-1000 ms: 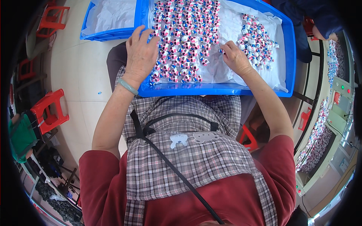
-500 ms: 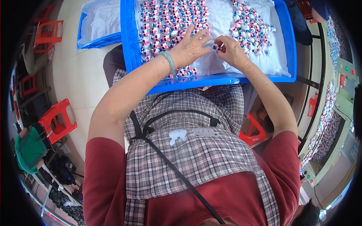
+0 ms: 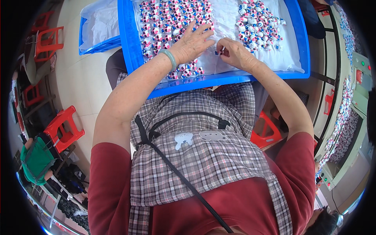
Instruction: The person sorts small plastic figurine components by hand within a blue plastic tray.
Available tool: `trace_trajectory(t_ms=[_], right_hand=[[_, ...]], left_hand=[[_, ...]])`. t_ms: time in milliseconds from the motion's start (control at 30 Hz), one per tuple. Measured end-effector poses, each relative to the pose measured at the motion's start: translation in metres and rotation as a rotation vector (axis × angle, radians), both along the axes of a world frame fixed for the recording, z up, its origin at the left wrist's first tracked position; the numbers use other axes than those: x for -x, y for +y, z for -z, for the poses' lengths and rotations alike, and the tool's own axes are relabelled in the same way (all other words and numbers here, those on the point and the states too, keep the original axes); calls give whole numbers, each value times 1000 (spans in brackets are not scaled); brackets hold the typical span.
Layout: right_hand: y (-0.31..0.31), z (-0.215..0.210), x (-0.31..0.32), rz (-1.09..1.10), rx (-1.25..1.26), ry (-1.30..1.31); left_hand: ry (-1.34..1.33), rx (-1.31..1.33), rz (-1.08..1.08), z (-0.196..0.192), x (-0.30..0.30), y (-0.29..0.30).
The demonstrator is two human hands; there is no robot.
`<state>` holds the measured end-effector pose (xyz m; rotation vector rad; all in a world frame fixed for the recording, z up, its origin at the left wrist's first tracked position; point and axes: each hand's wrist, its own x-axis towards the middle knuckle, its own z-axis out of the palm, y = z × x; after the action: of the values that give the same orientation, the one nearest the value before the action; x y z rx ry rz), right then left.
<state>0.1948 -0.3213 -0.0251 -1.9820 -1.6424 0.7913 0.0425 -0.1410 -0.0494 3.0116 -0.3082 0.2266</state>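
Starting at the far left, a red plastic stool [image 3: 64,129] stands on the floor. Next comes a small blue tray [image 3: 100,46], lined with a white sheet, and just beside it the wall of the large blue tray [image 3: 131,47]. Inside the large one, the lined-up figures [image 3: 145,34], white, pink and blue, stand close together in rows; this left part looks done, though the lower rows stop at uneven points. Reaching over those rows is the left hand [image 3: 194,42], open with its fingers spread and nothing visible in it; whether its fingertips touch the figures, I cannot tell. Near it, over the bare strip of white liner [image 3: 225,23], the right hand [image 3: 236,54] has thumb and fingers drawn together in a pinch. A small blue-tipped piece [image 3: 216,52] shows at the fingertips and appears held there, the rest of it hidden. Further right lies the loose pile [image 3: 256,29] of figures, jumbled and not in rows. By my judgement, the larger share is already in rows, with the bare strip unfilled and this pile left.
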Motion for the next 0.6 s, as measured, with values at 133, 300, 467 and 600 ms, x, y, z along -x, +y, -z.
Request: trace_trajectory(t_ms=[133,300,467,600], right_hand=[[5,3,11,-136,-83,6],[7,18,13,-179,-68,-61],[18,14,24,-57,37,70],[21,19,31,-25,4,48]], left_hand=[[-13,51,12,0,3,8],[-49,84,16,0,3,10],[-48,100,4,-1,7,12],[-107,47,39,0,12,15]])
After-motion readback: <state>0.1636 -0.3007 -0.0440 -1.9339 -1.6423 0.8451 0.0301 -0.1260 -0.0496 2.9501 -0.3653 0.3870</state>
